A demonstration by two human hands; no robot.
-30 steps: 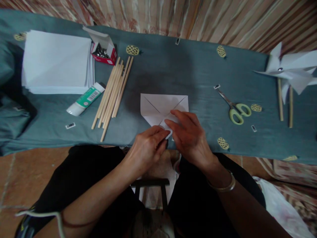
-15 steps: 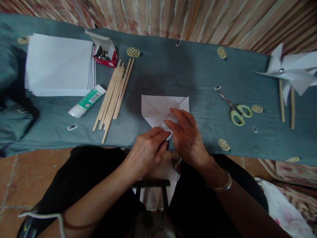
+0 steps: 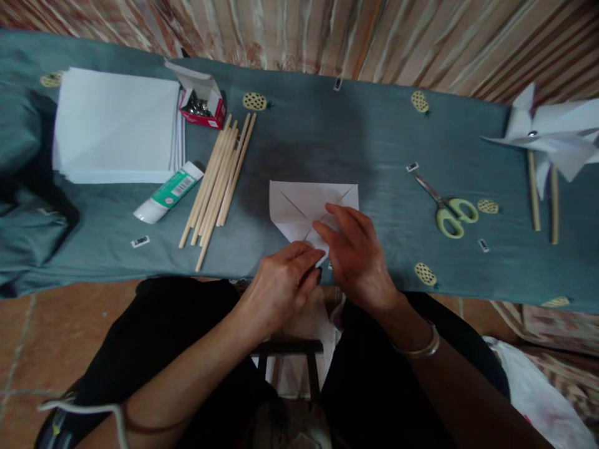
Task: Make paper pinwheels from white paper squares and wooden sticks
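A white square of paper (image 3: 299, 202) with diagonal creases lies on the grey-blue cloth (image 3: 327, 143) in front of me. My left hand (image 3: 281, 284) is curled at the sheet's near corner, fingers pinched on the paper's tip. My right hand (image 3: 358, 252) lies over the sheet's near right part, fingers bent and pressing the folded flap down. The near corner of the paper is hidden under both hands.
A stack of white paper (image 3: 116, 125) sits far left, with a red box of pins (image 3: 201, 103), a glue tube (image 3: 168, 193) and several wooden sticks (image 3: 218, 178) beside it. Green-handled scissors (image 3: 444, 209) lie to the right. Finished paper pinwheels (image 3: 552, 137) are at the far right.
Both hands stay at the paper's near corner with only slight finger shifts. The view has drifted a little, so everything sits slightly lower and to the right.
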